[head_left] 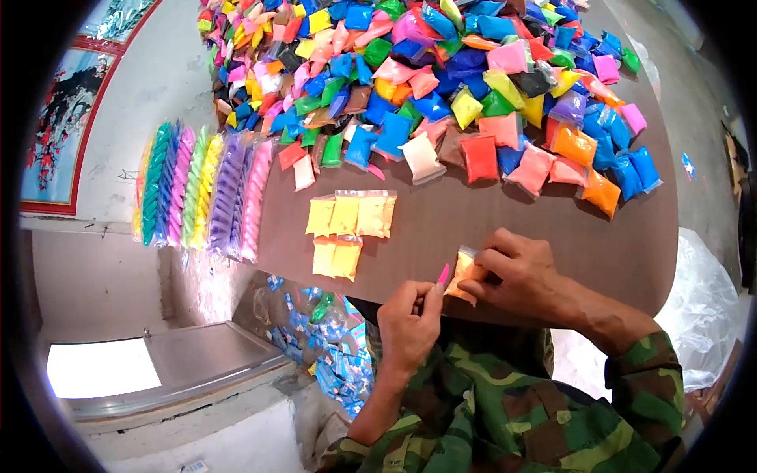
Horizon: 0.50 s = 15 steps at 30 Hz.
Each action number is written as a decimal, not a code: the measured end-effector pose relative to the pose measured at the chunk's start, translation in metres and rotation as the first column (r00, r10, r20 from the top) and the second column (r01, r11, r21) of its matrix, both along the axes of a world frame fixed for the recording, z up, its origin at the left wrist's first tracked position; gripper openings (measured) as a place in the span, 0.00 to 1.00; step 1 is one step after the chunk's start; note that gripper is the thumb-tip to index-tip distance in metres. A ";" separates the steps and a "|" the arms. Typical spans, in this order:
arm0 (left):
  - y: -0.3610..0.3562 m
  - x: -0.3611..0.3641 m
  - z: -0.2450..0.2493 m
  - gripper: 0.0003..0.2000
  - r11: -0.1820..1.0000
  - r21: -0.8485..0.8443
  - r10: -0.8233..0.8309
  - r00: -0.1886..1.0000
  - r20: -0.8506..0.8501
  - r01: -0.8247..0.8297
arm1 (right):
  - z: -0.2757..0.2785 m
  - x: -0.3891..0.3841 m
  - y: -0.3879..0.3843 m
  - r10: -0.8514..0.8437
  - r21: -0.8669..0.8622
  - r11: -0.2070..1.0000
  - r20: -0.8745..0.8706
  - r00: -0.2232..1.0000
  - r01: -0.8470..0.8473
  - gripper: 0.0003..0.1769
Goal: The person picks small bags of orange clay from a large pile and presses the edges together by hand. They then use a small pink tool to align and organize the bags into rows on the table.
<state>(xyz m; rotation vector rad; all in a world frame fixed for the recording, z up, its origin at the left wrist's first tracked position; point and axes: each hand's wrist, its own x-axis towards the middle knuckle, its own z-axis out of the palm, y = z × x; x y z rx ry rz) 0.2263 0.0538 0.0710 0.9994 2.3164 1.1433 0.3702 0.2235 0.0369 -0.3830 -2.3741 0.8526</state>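
Observation:
Between the thumb and fingers of my left hand (410,323) is a small pink plastic knife (444,274), its pointed blade sticking up. My right hand (516,272) grips a small clear packet of orange, clay-like material (464,276) at the table's near edge, fingers curled over its right side. The knife tip is close beside the packet's left edge. To the left, light-orange packets (345,214) lie in two short rows on the brown table (426,225). Another pink piece (375,171) lies farther back.
A large heap of colourful packets (441,87) covers the far part of the table. Twisted, wrapped coloured sticks (205,189) line the left edge. Blue and white wrappers (339,359) litter the floor below, and a clear plastic bag (698,307) stands at the right.

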 end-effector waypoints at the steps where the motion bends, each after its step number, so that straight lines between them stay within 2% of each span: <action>1: -0.002 0.003 0.002 0.08 1.000 0.002 0.003 1.000 0.003 -0.003 | 0.003 -0.001 0.001 -0.004 -0.001 1.000 -0.020 1.000 0.004 0.14; 4: -0.008 0.009 0.002 0.08 1.000 0.012 0.017 1.000 0.026 -0.017 | 0.011 -0.006 0.004 0.085 0.094 0.993 -0.145 0.986 -0.072 0.12; 7: -0.013 0.013 -0.002 0.08 0.999 0.020 0.030 0.998 0.060 -0.031 | 0.007 -0.005 0.006 0.153 0.049 0.988 -0.088 0.984 -0.149 0.10; 12: -0.014 0.024 -0.011 0.08 0.999 0.039 -0.015 0.996 0.086 0.011 | 0.007 -0.004 0.003 0.138 0.022 0.990 -0.087 0.987 -0.137 0.09; 13: -0.011 0.021 -0.013 0.08 0.999 0.024 -0.032 0.999 -0.036 0.033 | 0.006 -0.004 0.003 0.126 0.021 0.992 -0.096 0.987 -0.124 0.09; 15: -0.008 0.010 -0.016 0.07 1.000 -0.030 -0.007 0.997 -0.073 0.005 | 0.005 -0.003 0.002 0.122 0.016 0.992 -0.073 0.990 -0.122 0.08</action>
